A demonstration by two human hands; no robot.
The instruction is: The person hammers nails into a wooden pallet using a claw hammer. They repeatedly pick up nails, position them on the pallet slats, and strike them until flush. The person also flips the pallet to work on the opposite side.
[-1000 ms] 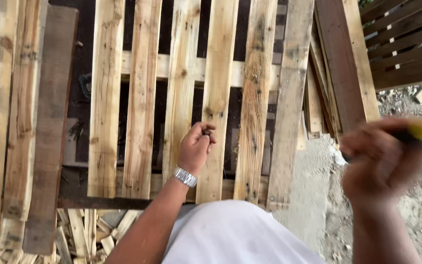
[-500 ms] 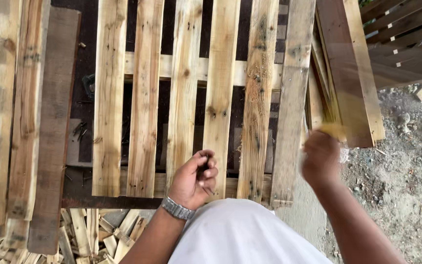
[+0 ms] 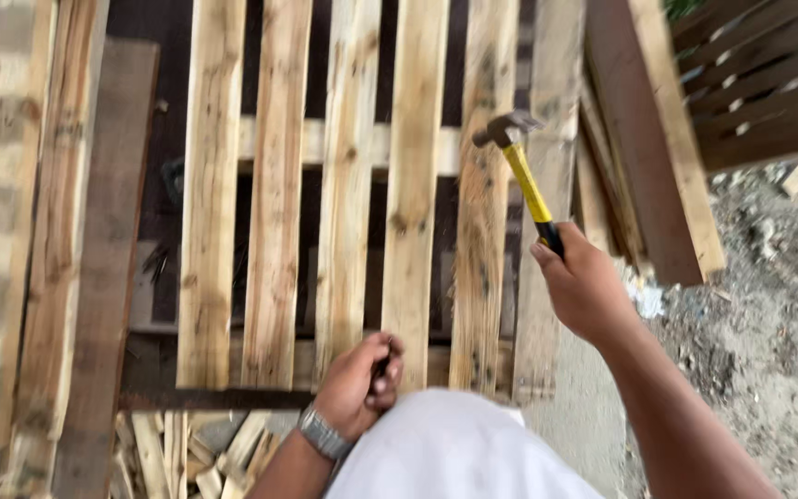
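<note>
The right hand (image 3: 588, 288) has its fingers wrapped tight round the yellow-handled hammer (image 3: 521, 171), raised at about one o'clock over the wooden slats (image 3: 413, 185). The left hand (image 3: 359, 383) is at six o'clock, fingers pinched shut on something small and dark at a slat's near end, too small to identify. This looks like the nailing step; the next blow needs to land clear of the pinching fingers.
</note>
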